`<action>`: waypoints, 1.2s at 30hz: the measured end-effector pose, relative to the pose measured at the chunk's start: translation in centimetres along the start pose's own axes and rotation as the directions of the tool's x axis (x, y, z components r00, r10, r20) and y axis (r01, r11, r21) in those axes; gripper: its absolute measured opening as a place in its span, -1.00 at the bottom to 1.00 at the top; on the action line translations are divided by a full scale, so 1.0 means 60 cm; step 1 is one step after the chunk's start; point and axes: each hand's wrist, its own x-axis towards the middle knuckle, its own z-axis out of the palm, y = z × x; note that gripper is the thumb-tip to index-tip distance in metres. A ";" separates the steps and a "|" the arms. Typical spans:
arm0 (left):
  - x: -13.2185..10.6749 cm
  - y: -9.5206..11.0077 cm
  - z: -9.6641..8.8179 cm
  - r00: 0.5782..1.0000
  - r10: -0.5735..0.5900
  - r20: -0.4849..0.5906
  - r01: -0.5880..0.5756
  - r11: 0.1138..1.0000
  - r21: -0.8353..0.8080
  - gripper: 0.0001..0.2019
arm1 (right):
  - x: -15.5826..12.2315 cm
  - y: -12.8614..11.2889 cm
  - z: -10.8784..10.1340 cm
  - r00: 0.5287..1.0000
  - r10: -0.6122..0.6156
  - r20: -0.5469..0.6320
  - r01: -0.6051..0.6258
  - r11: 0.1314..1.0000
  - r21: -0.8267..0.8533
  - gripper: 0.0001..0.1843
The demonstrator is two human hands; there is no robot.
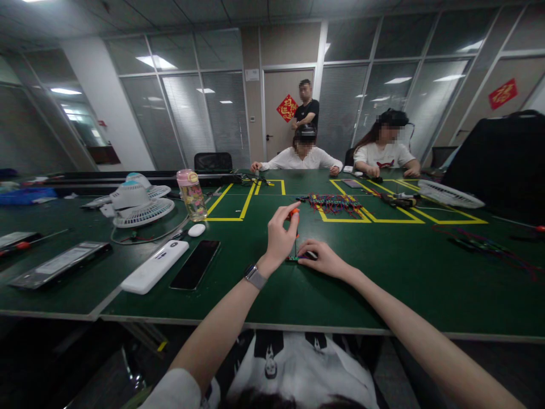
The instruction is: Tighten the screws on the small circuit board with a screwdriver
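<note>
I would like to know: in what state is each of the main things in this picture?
Screwdriver: upright, held
Board: flat on table, under the screwdriver's shaft
Left hand: closed on the screwdriver
Right hand: bent beside the board, grip unclear
Wires: heaped, tangled
Bottle: upright, lid on
Black phone: flat, screen dark
Door: shut
</note>
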 end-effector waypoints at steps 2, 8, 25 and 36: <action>0.000 0.003 0.000 0.999 0.023 -0.026 -0.022 0.998 0.063 -0.81 | 0.000 -0.001 0.000 1.000 0.002 0.001 -0.002 1.000 -0.003 -0.91; -0.001 0.008 -0.004 0.998 0.021 -0.067 -0.011 0.991 0.134 -0.82 | 0.000 -0.003 -0.001 1.000 0.015 0.000 -0.015 1.000 -0.001 -0.91; 0.001 0.002 -0.003 0.995 -0.033 -0.092 0.045 0.991 0.129 -0.84 | 0.000 -0.003 -0.001 1.000 -0.006 0.002 0.006 1.000 -0.004 -0.92; -0.003 0.001 0.002 0.997 0.044 0.057 -0.034 0.986 -0.163 -0.75 | 0.000 0.001 0.000 1.000 -0.022 -0.005 0.022 1.000 -0.004 -0.91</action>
